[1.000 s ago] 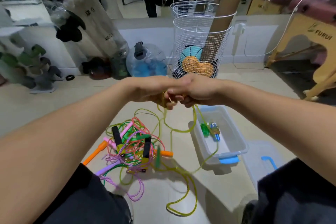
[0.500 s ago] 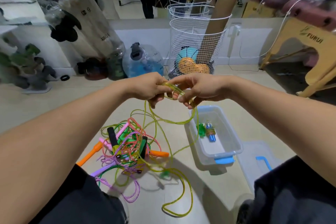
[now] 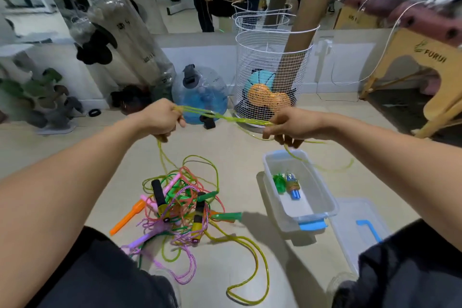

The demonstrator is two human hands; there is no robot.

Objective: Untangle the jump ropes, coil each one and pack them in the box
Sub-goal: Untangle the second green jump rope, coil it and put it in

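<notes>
A yellow-green jump rope point(image 3: 225, 117) is stretched in several strands between my hands above the floor. My left hand point(image 3: 162, 120) grips one end of the bundle and my right hand point(image 3: 290, 125) grips the other. Loose rope hangs from both hands; the left part runs down into a tangled pile of coloured ropes and handles point(image 3: 180, 205) on the floor, and a long loop point(image 3: 255, 257) lies in front of my knees. The clear plastic box point(image 3: 322, 197) stands to the right of the pile with one coiled rope with green and blue handles point(image 3: 287, 182) inside.
The box lid point(image 3: 360, 227) lies flat at the box's right. Behind stand a white wire basket point(image 3: 272, 75) with balls and cardboard tubes, a blue water jug point(image 3: 200, 95), plastic-wrapped items at the left, and a wooden bench point(image 3: 425, 70) at the right. A mirror lines the back wall.
My hands, pressed together a second ago, have moved apart sideways, pulling the yellow-green rope strands taut between them. More rope has lifted off the floor.
</notes>
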